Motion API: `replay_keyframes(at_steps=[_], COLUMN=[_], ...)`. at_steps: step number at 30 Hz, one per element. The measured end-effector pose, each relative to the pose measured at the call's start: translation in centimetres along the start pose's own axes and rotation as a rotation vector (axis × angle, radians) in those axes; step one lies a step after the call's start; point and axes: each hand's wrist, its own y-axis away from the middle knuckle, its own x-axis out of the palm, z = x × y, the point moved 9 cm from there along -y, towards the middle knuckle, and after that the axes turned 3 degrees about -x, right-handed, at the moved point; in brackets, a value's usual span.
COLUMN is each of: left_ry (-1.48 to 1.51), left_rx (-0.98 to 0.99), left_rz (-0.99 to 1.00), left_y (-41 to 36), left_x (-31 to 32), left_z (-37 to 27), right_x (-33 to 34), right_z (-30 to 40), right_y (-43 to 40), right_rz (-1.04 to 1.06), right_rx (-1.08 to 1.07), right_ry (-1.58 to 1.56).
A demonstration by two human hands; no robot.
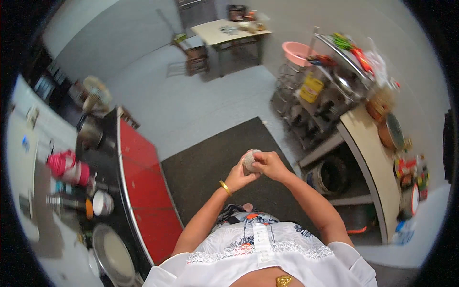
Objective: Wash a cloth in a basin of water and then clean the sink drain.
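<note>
Both hands meet in front of my waist, above a dark floor mat [215, 179]. Between them is a small, pale grey, rounded thing [249, 162] with a rough-looking surface; blur hides what it is. My left hand [239, 177] cups it from the left and below, and a gold bangle [225, 188] circles that wrist. From the right, my right hand [273, 166] has its bent fingers and thumb against the same thing. Fingers cover part of its surface.
At left, a black counter with red cabinet doors [143, 172] bears a pink flask [68, 168], a white bowl [103, 203] and a metal basin [113, 251]. At right stand a cluttered rack [308, 104] and a curved shelf unit [373, 154]. A table [218, 32] stands beyond.
</note>
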Motion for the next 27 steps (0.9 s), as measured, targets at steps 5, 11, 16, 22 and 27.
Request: replay_keyframes(at_steps=[5,11,16,22,27], left_ry=[0.147,0.950,1.109,1.312,1.294], left_rx=[-0.059,0.088,0.391,0.568,0.638], left_rz=[-0.438,-0.835,-1.068,-1.024,-1.210], left_y=[6.3,17.4,26.3,35.4,44.7], left_x=[-8.3,-9.1,-10.3,-11.2,-13.5], left_z=[4.7,0.3,-0.3,0.5,2.3], right_x=[3.8,14.6,26.0,34.0,40.3], right_z=[4.0,4.7,9.3,17.7,24.3], right_y=[-3.2,-2.7,3.1,8.0,12.8], right_rz=[0.043,0.645,1.010,1.044,1.091], right_rx=[-0.219,0.055,0.202,-0.463,-0.896], right_ry=[0.140,-0.509,-0.918,-0.303,-0.205])
